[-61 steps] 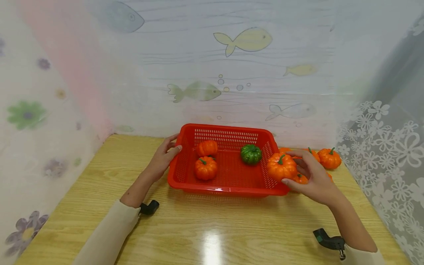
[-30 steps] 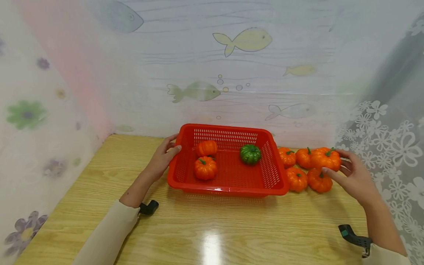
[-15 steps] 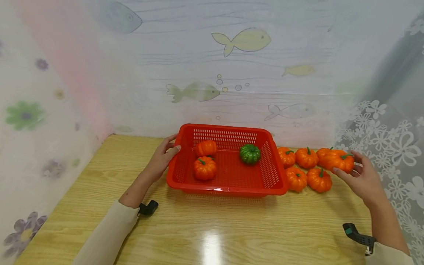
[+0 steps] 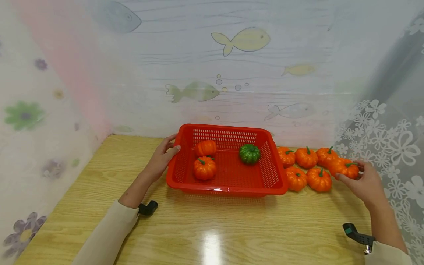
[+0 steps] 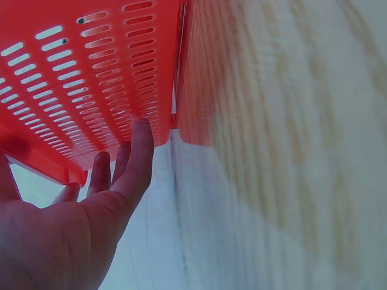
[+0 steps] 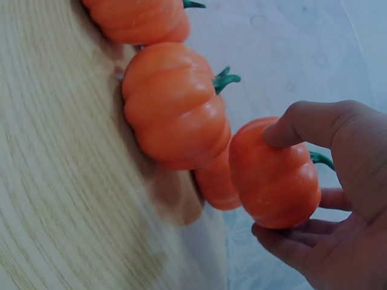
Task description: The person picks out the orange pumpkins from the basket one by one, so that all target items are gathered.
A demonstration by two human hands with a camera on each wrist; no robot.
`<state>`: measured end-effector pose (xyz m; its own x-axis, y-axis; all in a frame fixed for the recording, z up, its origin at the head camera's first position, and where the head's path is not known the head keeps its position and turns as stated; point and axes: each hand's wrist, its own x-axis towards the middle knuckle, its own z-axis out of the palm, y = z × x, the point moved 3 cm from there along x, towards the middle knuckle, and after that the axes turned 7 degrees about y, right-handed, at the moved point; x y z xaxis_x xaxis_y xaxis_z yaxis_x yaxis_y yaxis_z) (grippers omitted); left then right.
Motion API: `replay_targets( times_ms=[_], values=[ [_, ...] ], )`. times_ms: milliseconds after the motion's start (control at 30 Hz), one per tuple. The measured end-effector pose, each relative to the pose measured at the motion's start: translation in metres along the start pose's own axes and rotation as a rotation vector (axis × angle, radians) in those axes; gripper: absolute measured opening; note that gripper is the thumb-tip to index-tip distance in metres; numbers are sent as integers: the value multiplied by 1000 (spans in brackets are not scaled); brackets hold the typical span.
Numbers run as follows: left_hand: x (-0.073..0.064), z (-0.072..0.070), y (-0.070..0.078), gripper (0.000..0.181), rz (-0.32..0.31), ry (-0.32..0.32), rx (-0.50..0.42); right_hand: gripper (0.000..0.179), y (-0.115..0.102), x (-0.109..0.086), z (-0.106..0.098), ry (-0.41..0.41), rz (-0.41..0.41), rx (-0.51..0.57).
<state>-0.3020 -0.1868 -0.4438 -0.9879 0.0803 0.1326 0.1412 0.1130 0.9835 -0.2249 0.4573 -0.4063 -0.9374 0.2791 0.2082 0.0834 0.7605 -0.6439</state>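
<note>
A red plastic basket (image 4: pixel 228 190) with slotted walls holds two orange toy pumpkins (image 4: pixel 204 168) on its left and a green one (image 4: pixel 250 154) on its right. At its left end, my left hand (image 4: pixel 161 158) holds the rim, thumb on top; the left wrist view shows the fingers (image 5: pixel 140 151) against the slotted wall. My right hand (image 4: pixel 362 184) grips an orange pumpkin (image 6: pixel 275 175) between thumb and fingers, its green stem toward the palm. That pumpkin is tilted, beside the right end of the pumpkin rows, overlapping a back-row pumpkin (image 4: pixel 326 156) in the head view.
Several orange pumpkins stand in two rows right of the basket, including a front one (image 4: pixel 319 180) and a back one (image 4: pixel 306 158). They rest on a wood-grain table (image 4: pixel 212 224). A fish-patterned curtain (image 4: pixel 245 92) hangs behind, and a lace-flowered sheet (image 4: pixel 391 136) borders the right.
My right hand has carried the orange pumpkin from the basket's right rim to the right, past the rows, then slightly down toward the table. My left hand has stayed on the basket.
</note>
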Motion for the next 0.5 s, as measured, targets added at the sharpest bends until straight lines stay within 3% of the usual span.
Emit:
replay_targets(
  times_ms=[233,500],
  values=[
    [1,0,-1,60,4,-1,5,85,13,2,-1,-29,-1,-72],
    [0,1,1,60,-2,-3,7,93,18,1,2,-96,53,-140]
  ],
)
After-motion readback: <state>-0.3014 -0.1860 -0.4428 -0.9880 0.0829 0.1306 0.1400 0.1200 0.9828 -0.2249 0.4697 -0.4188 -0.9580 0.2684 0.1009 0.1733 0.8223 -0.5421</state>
